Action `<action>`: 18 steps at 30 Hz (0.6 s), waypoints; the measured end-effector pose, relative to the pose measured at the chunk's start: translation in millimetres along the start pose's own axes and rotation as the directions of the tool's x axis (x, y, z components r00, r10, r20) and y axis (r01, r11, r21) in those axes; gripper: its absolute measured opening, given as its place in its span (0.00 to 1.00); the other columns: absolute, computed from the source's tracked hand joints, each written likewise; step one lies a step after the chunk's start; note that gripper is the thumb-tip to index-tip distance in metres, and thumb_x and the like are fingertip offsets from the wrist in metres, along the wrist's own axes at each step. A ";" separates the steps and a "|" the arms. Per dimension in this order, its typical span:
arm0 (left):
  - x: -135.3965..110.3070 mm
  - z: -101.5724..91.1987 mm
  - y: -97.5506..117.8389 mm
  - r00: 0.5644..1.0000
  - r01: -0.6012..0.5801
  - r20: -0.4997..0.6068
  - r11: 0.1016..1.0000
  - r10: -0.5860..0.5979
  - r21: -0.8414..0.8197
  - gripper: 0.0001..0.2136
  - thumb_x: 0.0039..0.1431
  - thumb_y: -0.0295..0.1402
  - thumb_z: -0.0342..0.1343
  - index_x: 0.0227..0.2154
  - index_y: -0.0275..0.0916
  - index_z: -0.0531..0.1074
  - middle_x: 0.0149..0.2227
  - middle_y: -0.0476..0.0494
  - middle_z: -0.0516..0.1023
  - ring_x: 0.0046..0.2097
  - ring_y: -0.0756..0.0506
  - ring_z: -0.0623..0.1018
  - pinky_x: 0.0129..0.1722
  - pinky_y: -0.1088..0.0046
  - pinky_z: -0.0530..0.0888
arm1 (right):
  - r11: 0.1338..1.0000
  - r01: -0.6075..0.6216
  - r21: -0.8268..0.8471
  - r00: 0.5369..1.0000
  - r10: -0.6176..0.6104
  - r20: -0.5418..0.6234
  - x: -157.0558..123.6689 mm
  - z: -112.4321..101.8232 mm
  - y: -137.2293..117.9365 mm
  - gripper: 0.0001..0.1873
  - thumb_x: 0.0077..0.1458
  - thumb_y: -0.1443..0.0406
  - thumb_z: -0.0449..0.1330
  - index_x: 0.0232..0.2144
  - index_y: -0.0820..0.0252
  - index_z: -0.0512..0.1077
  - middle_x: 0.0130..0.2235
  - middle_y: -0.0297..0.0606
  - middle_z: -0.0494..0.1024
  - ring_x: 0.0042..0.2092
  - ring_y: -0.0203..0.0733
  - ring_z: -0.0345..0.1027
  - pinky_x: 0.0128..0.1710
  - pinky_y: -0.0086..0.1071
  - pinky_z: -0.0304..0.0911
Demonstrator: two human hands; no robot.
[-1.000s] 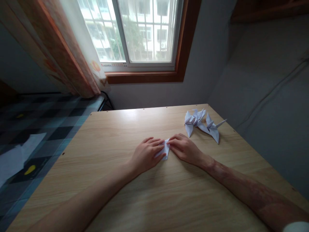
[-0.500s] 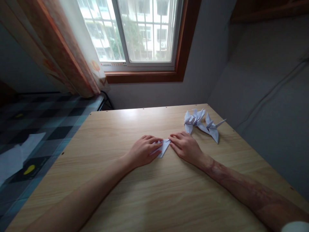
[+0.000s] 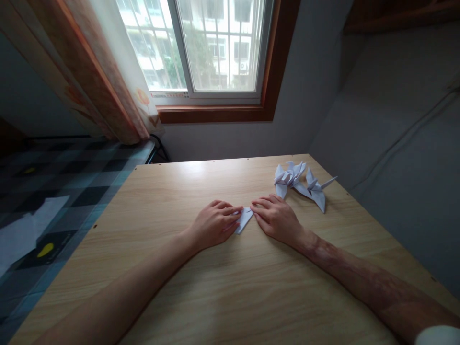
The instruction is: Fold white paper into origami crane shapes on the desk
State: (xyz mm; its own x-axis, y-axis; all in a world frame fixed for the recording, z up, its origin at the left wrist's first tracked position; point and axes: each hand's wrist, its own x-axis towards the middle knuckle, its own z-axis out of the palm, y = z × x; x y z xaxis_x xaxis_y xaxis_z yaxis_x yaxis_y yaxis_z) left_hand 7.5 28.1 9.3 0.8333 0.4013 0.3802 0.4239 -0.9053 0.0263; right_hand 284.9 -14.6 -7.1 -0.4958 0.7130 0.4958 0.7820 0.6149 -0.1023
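Note:
A small piece of folded white paper lies on the wooden table between my hands, its left part hidden. My left hand covers that left part, its fingers and thumb closed on it and pressing it to the tabletop. My right hand has its fingertips together at the paper's upper right corner, holding that corner down. Beyond my right hand rest several white origami cranes: a clustered group and a single crane with a long point sticking out to the right.
The wooden table reaches back towards the wall under a window. On the left stands a bed with a checked cover, white paper sheets lying on it. A curtain hangs beside the window.
My left hand's fingers have drawn together slightly over the paper, so less of it shows. The right hand has shifted very slightly left. The cranes have not moved.

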 end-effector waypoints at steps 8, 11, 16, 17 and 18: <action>-1.5 -0.4 -0.3 1.000 0.011 0.012 1.000 -0.011 -0.002 0.15 0.77 0.40 0.52 0.56 0.46 0.82 0.61 0.47 0.83 0.52 0.42 0.84 0.54 0.59 0.75 | 0.996 -0.066 -0.052 0.997 0.064 -0.039 -3.1 -5.3 1.9 0.12 0.66 0.67 0.63 0.49 0.56 0.84 0.52 0.41 0.87 0.54 0.54 0.76 0.62 0.51 0.66; -1.9 -0.7 -0.3 1.000 0.006 0.016 1.000 -0.006 0.000 0.15 0.77 0.39 0.52 0.56 0.46 0.82 0.62 0.46 0.83 0.54 0.42 0.83 0.56 0.59 0.75 | 0.995 -0.086 -0.056 0.996 0.083 -0.044 -2.5 -5.6 0.7 0.12 0.66 0.68 0.63 0.47 0.56 0.85 0.51 0.41 0.87 0.53 0.53 0.76 0.61 0.50 0.66; -1.8 0.4 0.5 1.000 -0.021 -0.014 0.999 0.021 -0.037 0.17 0.78 0.36 0.51 0.60 0.44 0.79 0.61 0.44 0.83 0.56 0.42 0.83 0.58 0.60 0.76 | 0.990 -0.133 -0.048 0.990 0.131 -0.058 -2.4 -6.2 0.0 0.13 0.66 0.68 0.61 0.49 0.58 0.83 0.54 0.45 0.86 0.55 0.56 0.76 0.66 0.54 0.63; -1.9 1.2 0.8 0.999 -0.028 -0.023 0.999 0.027 -0.047 0.17 0.78 0.35 0.51 0.61 0.43 0.79 0.60 0.44 0.84 0.56 0.42 0.83 0.57 0.60 0.76 | 0.992 -0.121 -0.033 0.991 0.119 -0.059 -2.3 -6.7 -0.2 0.15 0.66 0.68 0.61 0.51 0.59 0.82 0.55 0.46 0.85 0.56 0.56 0.76 0.67 0.55 0.63; -2.0 2.2 0.9 0.999 -0.036 -0.034 0.998 0.035 -0.055 0.17 0.77 0.34 0.51 0.61 0.43 0.79 0.59 0.44 0.85 0.55 0.42 0.84 0.57 0.60 0.77 | 0.996 -0.088 -0.010 0.995 0.087 -0.051 -2.2 -7.1 -0.6 0.17 0.66 0.68 0.60 0.54 0.59 0.81 0.58 0.47 0.84 0.58 0.57 0.75 0.68 0.56 0.62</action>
State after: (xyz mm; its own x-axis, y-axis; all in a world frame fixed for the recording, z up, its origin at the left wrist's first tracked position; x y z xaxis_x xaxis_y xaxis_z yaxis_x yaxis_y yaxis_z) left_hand 7.0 26.8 6.5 0.8350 0.3648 0.4120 0.3732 -0.9256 0.0632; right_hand 288.2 -18.9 -1.9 -0.4062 0.7459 0.5279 0.8263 0.5465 -0.1364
